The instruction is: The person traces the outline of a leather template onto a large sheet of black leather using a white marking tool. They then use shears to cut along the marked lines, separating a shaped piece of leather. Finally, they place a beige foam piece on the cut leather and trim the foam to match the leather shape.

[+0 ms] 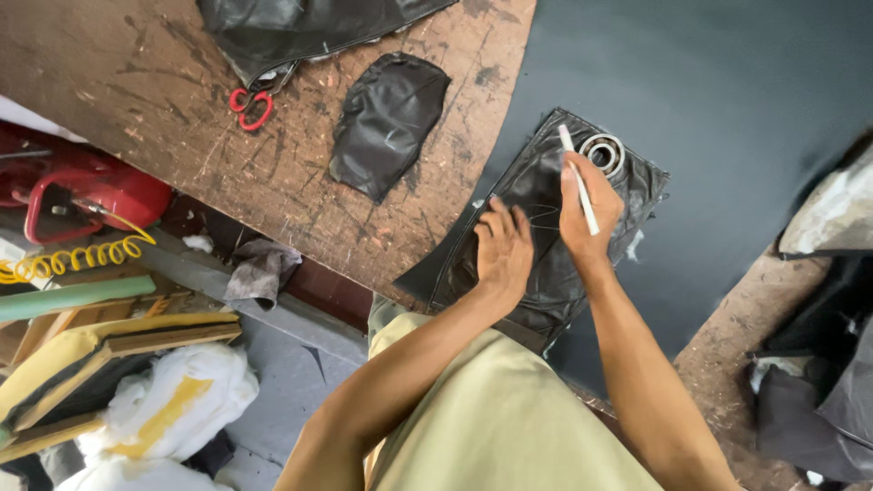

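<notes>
My left hand (pixel 503 250) lies flat on a black leather piece (pixel 546 227), with the fingers spread and pressing it down. My right hand (pixel 587 209) is closed around a thin white marking stick (pixel 578 178), which stands a little tilted, and its lower tip is hidden behind my fingers, so I cannot tell if it touches the leather. The two hands are just beside each other, not touching.

The black leather piece rests on a large dark sheet (pixel 727 100) that covers the right part of the bench (pixel 136 82). At the far corner of the piece sits a round metal ring (pixel 602 152), like a bearing, just beside the top of the stick.

On the bare, scratched brown part of the bench lies a smaller black leather scrap (pixel 386 123), well apart from my hands. Farther away are red-handled scissors (pixel 251 105), partly under another black piece (pixel 291 32) at the edge.

Below the bench, on my left, I see a coiled yellow hose (pixel 73 258), a red machine (pixel 82 195) and a grey rag (pixel 262 271).
</notes>
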A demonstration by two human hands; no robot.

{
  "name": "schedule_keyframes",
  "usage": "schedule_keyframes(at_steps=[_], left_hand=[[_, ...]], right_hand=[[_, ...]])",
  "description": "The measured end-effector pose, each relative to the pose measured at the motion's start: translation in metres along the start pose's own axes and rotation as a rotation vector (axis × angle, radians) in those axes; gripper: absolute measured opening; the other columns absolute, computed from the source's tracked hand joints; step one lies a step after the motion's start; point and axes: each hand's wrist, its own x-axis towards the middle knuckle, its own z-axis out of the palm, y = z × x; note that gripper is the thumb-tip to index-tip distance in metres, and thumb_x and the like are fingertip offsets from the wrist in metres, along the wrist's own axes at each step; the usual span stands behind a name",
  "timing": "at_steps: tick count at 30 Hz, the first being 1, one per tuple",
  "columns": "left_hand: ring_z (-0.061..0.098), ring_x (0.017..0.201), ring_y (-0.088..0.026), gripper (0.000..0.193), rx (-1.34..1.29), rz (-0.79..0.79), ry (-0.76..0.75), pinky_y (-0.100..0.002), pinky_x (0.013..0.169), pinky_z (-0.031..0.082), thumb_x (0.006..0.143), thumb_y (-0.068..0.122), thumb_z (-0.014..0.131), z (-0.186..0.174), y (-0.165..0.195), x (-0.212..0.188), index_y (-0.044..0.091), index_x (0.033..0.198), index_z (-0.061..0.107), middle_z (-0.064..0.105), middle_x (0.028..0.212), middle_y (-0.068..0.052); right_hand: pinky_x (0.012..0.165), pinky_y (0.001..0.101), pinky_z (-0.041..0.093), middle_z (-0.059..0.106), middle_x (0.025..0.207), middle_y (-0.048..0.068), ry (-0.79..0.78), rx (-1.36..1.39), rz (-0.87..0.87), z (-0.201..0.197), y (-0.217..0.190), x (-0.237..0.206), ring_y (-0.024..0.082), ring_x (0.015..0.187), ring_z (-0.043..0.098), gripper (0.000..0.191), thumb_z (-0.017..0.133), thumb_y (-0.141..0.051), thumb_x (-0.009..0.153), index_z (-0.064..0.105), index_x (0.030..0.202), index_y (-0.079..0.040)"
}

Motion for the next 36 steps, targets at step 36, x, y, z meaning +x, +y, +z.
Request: schedule_keyframes(at_steps=[36], left_hand=[[0.044,0.140,-0.042,0.058,-0.145,-0.027,0.212,-0.052,0.113,0.041,0.097,0.027,0.053,-0.020,0.030,0.112,0.013,0.152,0.043,0.038,0.157,-0.031]], right_hand=[[0.117,0.0521,0.045,0.069,0.129,0.020,0.069,-0.348,-0.254,0.006,0.095,0.046,0.041,0.132,0.061,0.026,0.064,-0.001,0.104,0.066,0.130,-0.001]])
